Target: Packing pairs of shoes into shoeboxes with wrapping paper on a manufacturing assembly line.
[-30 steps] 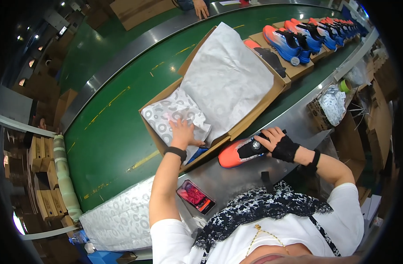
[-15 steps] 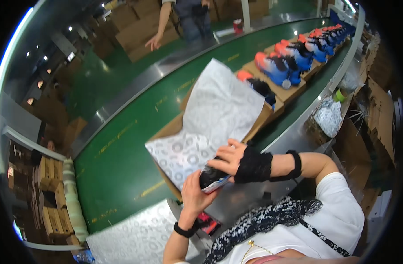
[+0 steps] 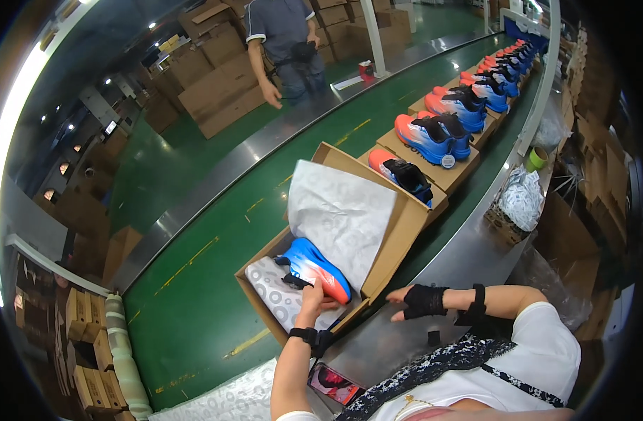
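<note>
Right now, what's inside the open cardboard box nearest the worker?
The open cardboard box holds one blue-and-orange shoe, gripped by the left hand, lying on patterned tissue paper. A sheet of tissue covers the lid. Anything beneath the paper is hidden.

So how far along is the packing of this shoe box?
Done: tissue paper lines the open box. In hand: the left hand seats a blue-and-orange shoe inside; the right hand rests beside the box. Left: no second shoe visible, tissue unfolded, box unclosed.
</note>
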Available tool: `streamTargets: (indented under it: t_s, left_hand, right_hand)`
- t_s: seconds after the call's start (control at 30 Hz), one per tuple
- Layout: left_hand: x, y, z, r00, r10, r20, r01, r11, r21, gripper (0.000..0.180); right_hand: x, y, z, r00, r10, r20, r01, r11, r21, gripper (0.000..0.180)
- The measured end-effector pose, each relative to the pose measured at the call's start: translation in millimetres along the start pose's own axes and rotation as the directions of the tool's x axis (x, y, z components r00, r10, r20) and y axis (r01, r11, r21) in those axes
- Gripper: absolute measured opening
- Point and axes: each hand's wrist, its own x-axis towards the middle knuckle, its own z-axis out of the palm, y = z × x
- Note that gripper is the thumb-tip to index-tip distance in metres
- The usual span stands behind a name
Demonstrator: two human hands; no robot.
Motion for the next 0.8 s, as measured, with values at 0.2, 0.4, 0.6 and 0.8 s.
streamTargets:
  t_s: [0.2,0.4,0.6,0.8]
  left_hand:
    - [26,4,-16,0.968,-0.079,0.237,0.057,0.993,0.100,0.054]
    - [-38,3,-20,0.934,0.352,-0.052,-0.349,0.875,-0.336,0.040]
    - [-77,-47,-86,0.785,0.149,-0.602,-0.471,0.775,-0.422,0.047]
    - [-46,-85,-82,0.646,0.533,-0.547,-0.433,0.846,0.313,0.050]
  right_hand:
    - [64,-9,1,0.861,0.334,-0.383,0.126,0.590,0.797,0.025]
    - [81,6,15,0.606,0.091,-0.790,0.197,0.945,0.260,0.033]
    - [85,18,37,0.747,-0.506,-0.432,-0.068,0.588,-0.806,0.050]
    - [91,12,44,0.735,-0.571,-0.365,0.070,0.599,-0.797,0.048]
